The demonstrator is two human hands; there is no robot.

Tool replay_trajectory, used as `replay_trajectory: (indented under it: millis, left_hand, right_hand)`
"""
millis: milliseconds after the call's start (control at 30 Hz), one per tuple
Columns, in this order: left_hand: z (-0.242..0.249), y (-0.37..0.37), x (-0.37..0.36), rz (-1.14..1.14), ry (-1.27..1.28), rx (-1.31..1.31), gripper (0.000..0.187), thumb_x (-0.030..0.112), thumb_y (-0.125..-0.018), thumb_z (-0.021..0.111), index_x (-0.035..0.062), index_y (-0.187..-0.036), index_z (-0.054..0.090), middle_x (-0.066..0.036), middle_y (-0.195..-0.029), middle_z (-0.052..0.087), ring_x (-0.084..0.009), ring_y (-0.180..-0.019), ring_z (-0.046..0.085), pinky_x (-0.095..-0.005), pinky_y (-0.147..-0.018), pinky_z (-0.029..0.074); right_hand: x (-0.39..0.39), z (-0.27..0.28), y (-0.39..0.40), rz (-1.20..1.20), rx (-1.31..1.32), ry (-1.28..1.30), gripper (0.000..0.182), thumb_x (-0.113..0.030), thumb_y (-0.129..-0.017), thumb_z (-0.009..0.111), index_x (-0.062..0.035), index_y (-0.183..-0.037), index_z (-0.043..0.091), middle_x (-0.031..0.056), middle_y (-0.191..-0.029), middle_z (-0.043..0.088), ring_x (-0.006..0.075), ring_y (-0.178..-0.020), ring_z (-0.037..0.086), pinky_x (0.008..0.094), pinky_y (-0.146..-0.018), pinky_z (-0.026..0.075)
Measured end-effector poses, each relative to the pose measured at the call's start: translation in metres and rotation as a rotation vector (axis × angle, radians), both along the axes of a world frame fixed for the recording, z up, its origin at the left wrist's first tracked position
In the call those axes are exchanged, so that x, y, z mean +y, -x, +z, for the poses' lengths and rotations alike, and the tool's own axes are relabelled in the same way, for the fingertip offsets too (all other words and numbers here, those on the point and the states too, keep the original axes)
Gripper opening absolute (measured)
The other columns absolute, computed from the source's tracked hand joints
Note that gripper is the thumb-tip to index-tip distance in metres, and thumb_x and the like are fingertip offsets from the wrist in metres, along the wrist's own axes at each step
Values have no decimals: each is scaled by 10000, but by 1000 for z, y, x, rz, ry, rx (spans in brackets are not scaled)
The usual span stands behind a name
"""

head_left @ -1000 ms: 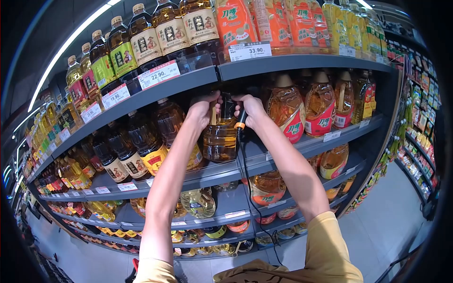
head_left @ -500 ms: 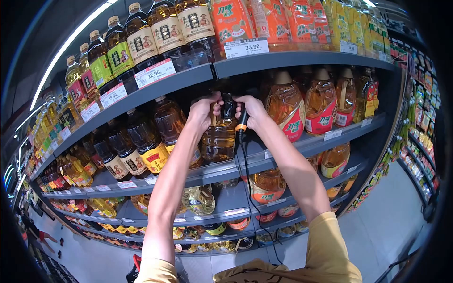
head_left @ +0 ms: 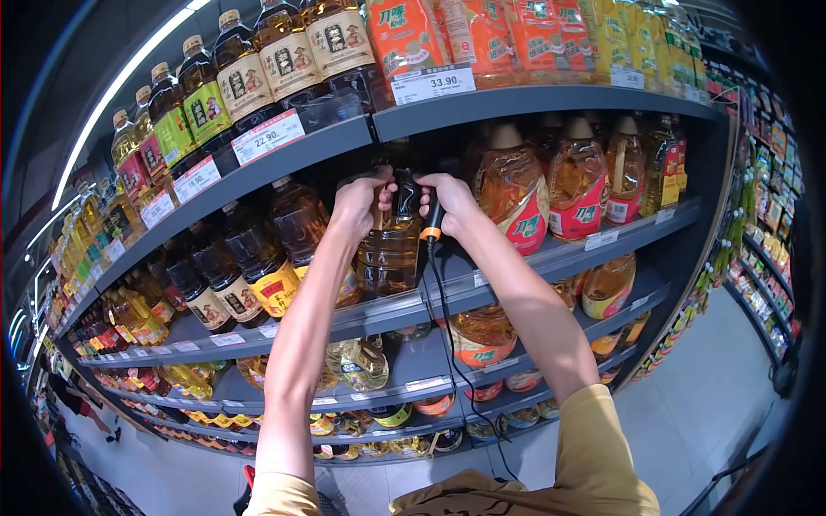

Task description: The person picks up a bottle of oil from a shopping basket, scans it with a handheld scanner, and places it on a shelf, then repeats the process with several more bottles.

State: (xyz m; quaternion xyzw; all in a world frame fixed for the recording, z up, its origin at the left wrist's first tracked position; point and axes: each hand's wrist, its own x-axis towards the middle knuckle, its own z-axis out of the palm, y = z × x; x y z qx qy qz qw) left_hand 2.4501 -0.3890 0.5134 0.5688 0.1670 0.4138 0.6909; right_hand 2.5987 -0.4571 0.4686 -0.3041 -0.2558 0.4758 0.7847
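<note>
An oil bottle with amber liquid stands upright on the middle shelf, between my forearms. My left hand is closed beside the bottle's dark upper part, its fingers curled. My right hand is closed on the other side of that upper part. A black device with an orange ring hangs at my right hand, its cord running down; how it is held is not clear. Whether my fingertips touch the bottle is hard to tell in the shadow.
Oil bottles with red labels stand to the right, dark bottles with yellow labels to the left. The upper shelf edge runs above my hands. More bottles fill lower shelves. A person's leg shows at the far left.
The view has shifted slightly, so the shelves and hands appear a little further left. Both hands keep about the same place beside the bottle.
</note>
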Motion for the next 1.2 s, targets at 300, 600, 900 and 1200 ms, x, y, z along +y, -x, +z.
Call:
replay_trajectory:
  millis: [300, 600, 900, 1200]
  left_hand:
    - [-1, -5, 3, -24, -23, 16, 105, 60, -920, 660, -32, -942, 615, -74, -727, 584, -91, -522, 476, -216, -438, 368]
    - [0, -19, 42, -25, -34, 57, 108, 101, -930, 660, 10, -925, 602, -69, -733, 585, -97, -533, 488, -217, -431, 377]
    - [-4, -18, 76, 22, 30, 76, 109, 130, -949, 635, 34, -917, 594, -78, -734, 599, -118, -557, 512, -236, -446, 395]
    - [-8, -21, 83, 137, 97, 17, 94, 122, -947, 633, 40, -929, 591, -93, -712, 607, -126, -537, 523, -242, -438, 413]
  right_hand:
    - [-1, -3, -4, 0, 9, -6, 152, -65, -852, 644, -59, -745, 536, 9, -657, 480, 103, -520, 463, 267, -440, 398]
    - [18, 6, -3, -101, -69, 83, 125, -81, -912, 609, -36, -797, 588, 4, -654, 478, 91, -499, 433, 242, -417, 375]
    - [52, 7, -1, -103, -78, 140, 64, -78, -866, 673, -53, -827, 629, -2, -656, 501, 106, -499, 443, 287, -429, 390]
    - [65, 8, -7, 10, -141, 193, 165, -94, -867, 675, -93, -755, 554, -12, -631, 466, 111, -507, 456, 287, -433, 403]
